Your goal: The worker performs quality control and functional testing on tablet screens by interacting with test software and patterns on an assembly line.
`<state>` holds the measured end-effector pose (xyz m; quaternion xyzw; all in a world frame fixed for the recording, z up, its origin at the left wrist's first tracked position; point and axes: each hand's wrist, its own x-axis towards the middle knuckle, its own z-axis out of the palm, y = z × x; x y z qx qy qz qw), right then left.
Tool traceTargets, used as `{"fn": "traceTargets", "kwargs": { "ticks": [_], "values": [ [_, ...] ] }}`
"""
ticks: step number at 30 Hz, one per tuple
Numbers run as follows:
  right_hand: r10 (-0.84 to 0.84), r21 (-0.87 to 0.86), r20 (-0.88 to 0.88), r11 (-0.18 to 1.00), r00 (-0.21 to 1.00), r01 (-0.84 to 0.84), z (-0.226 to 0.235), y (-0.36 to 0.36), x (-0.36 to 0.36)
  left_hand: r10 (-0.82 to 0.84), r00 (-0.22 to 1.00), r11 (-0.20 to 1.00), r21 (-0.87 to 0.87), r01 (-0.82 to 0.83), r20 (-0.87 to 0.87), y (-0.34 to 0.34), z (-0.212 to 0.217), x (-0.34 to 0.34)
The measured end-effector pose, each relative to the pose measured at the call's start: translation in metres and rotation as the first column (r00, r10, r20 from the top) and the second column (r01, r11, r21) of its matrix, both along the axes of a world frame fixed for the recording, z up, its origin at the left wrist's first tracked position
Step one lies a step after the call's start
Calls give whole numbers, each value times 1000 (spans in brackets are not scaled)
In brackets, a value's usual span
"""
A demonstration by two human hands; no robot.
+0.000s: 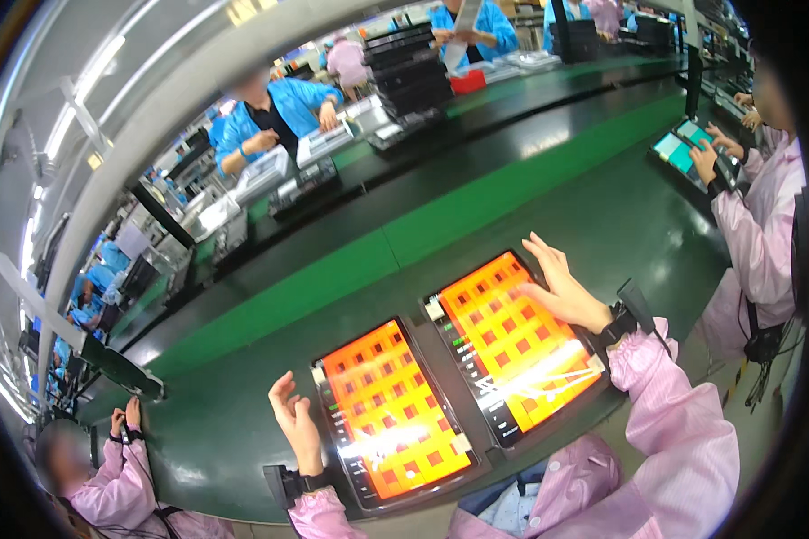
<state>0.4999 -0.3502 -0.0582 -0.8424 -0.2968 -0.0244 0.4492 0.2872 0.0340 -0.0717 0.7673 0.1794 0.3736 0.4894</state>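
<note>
Two tablets lie side by side in front of me, both lit with an orange and yellow pattern of dark red squares and a black strip along the left side. Beside the left edge of the left tablet (368, 359) is my left hand (298, 427), fingers loosely bent and apart, holding nothing. My right hand (566, 292) is over the upper right edge of the right tablet (490, 337). Its fingers are stretched out and the thumb reaches over the screen; whether it touches the glass I cannot tell. Bright glare covers the lower part of both screens.
A green worktop (216, 427) spreads around the tablets, with a dark conveyor belt (476, 126) beyond it. Co-workers in pink sit at either side; the right one handles a tablet with a teal screen (679, 153). Across the belt stands a stack of black trays (409, 76).
</note>
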Motion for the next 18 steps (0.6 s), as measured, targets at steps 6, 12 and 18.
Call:
{"fn": "traceTargets", "kwargs": {
  "ticks": [6, 12, 18],
  "values": [
    [240, -116, 235, 969, 942, -218, 33, 44, 10, -306, 910, 843, 364, 396, -280, -43, 51, 41],
    [374, -319, 198, 898, 906, -301, 20, 94, -11, -252, 863, 618, 613, 492, -439, -63, 33, 78],
    [352, -387, 161, 882, 922, -269, 24, 82, -7, -177, 881, 600, 661, 450, -438, -52, 31, 62]
  ]
}}
